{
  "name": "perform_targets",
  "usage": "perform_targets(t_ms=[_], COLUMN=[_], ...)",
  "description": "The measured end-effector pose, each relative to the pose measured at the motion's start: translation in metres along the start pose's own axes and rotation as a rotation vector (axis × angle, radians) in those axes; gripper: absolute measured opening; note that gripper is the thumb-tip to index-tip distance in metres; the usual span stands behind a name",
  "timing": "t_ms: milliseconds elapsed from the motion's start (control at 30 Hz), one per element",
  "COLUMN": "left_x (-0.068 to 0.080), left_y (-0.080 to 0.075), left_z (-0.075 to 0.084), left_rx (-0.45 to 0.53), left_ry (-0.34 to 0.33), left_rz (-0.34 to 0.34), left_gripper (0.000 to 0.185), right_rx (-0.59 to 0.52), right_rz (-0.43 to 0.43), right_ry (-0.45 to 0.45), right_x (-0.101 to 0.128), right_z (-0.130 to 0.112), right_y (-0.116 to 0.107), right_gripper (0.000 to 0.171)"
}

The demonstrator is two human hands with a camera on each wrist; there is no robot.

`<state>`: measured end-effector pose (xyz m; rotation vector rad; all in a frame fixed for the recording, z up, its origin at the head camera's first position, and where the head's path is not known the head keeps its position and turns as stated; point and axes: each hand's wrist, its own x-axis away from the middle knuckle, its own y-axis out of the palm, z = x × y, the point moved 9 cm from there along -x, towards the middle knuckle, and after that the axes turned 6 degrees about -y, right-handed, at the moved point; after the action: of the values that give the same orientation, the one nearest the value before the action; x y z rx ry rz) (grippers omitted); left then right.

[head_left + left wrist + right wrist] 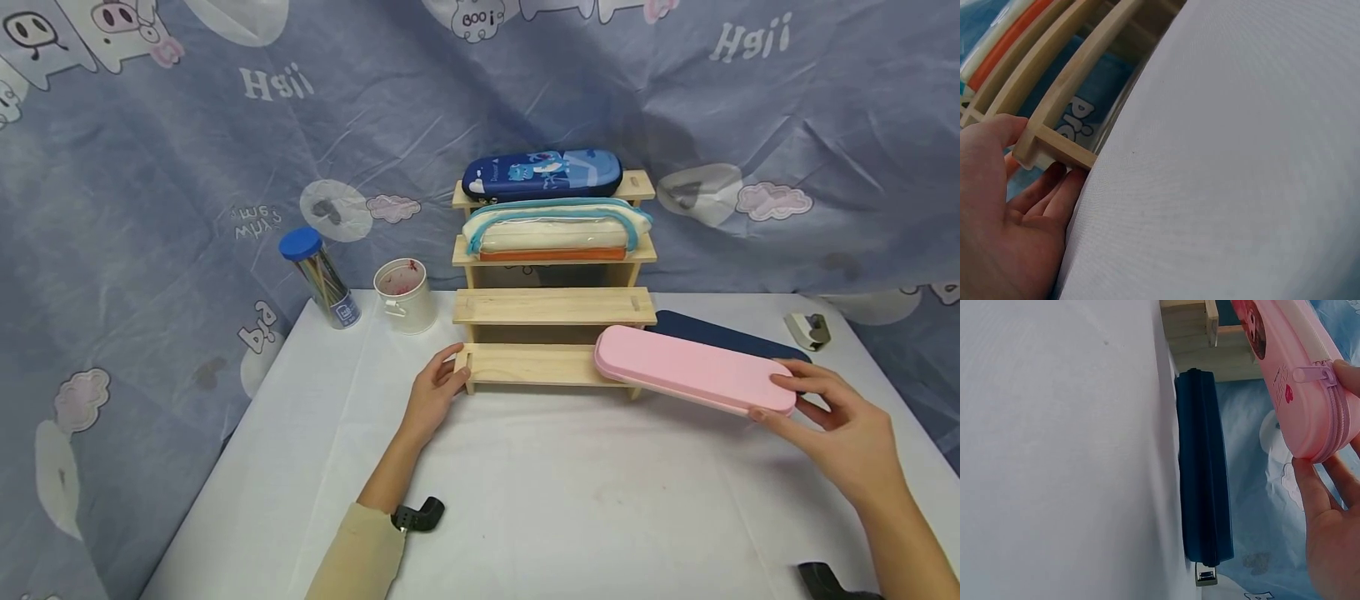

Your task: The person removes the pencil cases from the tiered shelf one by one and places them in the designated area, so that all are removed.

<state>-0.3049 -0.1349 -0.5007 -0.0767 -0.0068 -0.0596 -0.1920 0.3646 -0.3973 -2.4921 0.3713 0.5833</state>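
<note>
A stepped wooden rack (550, 307) stands at the back of the white table. My left hand (437, 390) grips the left end of its lowest step (1054, 145), thumb on top and fingers under the edge. My right hand (825, 408) holds the right end of a pink pencil case (693, 369), thumb on top and fingers below. The case's left end lies over the right part of the lowest step. In the right wrist view the pink case (1294, 375) shows its zipper side. A dark blue case (1204, 469) lies flat on the table behind it.
The rack's top step carries a blue cartoon case (543, 173); the one below holds a clear pouch with blue trim (555, 228). A blue-lidded tube (320, 277) and a white cup (406, 295) stand at the left. A small clip (808, 329) lies far right.
</note>
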Motion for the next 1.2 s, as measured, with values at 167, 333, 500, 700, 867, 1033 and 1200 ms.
perform_targets(t_ms=[167, 333, 500, 700, 867, 1033, 1200], left_x=[0.000, -0.001, -0.001, 0.000, 0.000, 0.000, 0.000], left_y=[0.001, 0.001, 0.000, 0.001, 0.001, 0.000, 0.000], left_z=[0.001, 0.000, 0.000, 0.000, -0.001, -0.001, 0.000], left_rx=[-0.004, -0.005, 0.003, 0.004, -0.001, -0.006, -0.006], left_ry=[0.004, 0.001, 0.001, 0.005, 0.001, 0.000, 0.002], left_rz=[-0.003, -0.001, -0.004, -0.007, 0.001, 0.001, -0.003], left_gripper=[0.046, 0.046, 0.049, 0.047, 0.047, 0.046, 0.047], right_rx=[0.005, 0.005, 0.007, 0.009, 0.026, 0.024, 0.051], right_rz=[0.003, 0.012, 0.012, 0.033, 0.048, 0.066, 0.088], right_ry=[0.009, 0.011, 0.021, 0.037, 0.049, 0.091, 0.152], right_x=[0.003, 0.008, 0.011, 0.016, 0.021, 0.027, 0.032], right_z=[0.005, 0.007, 0.009, 0.017, 0.025, 0.031, 0.039], right_y=[-0.003, -0.006, -0.008, -0.017, -0.025, -0.032, -0.039], right_gripper=[0.057, 0.056, 0.056, 0.057, 0.056, 0.056, 0.058])
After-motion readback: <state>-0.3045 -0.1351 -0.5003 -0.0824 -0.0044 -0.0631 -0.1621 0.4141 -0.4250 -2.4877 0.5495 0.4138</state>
